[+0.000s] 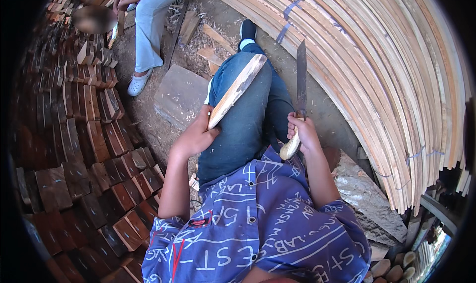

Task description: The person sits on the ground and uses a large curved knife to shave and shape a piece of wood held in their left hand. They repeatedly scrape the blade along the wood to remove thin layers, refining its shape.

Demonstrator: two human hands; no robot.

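Note:
My left hand (197, 134) grips the near end of a pale, roughly hewn wooden stick (237, 90). The stick slants away to the right across my bent knee, its far end over the blue jeans (238, 129). In my right hand (303, 131) is a machete (301, 77), held by its light-coloured handle at the right of my lap. Its dark blade points upward and away, apart from the stick. My fingers wrap round the handle, whose rounded butt shows below the fist.
Stacked dark wood blocks (99, 179) fill the left. Long pale wooden strips (357, 60) lie bundled at the right. A flat board (181, 95) rests on the ground among wood scraps (218, 39). Another person (151, 30) in pale trousers sits at the far left.

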